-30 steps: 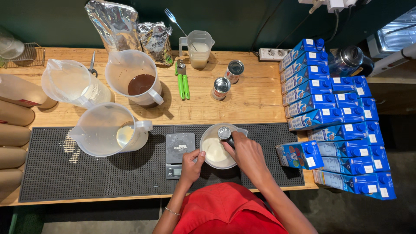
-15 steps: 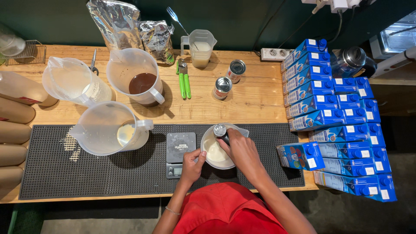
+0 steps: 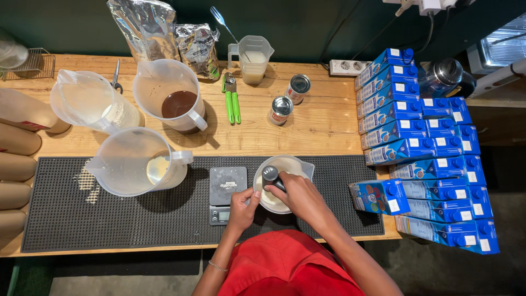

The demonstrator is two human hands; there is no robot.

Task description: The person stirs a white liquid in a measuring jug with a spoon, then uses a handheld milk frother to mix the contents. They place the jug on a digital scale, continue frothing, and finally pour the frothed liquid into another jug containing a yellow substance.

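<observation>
Cream-filled white jug [image 3: 279,183] sits on the black rubber mat [image 3: 109,219], just right of the small digital scale [image 3: 227,189]. Right hand [image 3: 298,197] is clamped on a dark tin [image 3: 269,176], tilted over the jug's mouth. Left hand [image 3: 244,208] grips the jug's near rim, steadying it. To the left, a large clear pitcher [image 3: 137,161] with a little pale liquid. Further back on the wooden surface [image 3: 318,123], two tins [image 3: 289,97] and green-handled pliers [image 3: 232,98]. Blue cartons [image 3: 422,142] stacked at right.

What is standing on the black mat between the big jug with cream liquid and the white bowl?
A small dark digital scale stands between the jug and the bowl, seen in the head view.
</observation>
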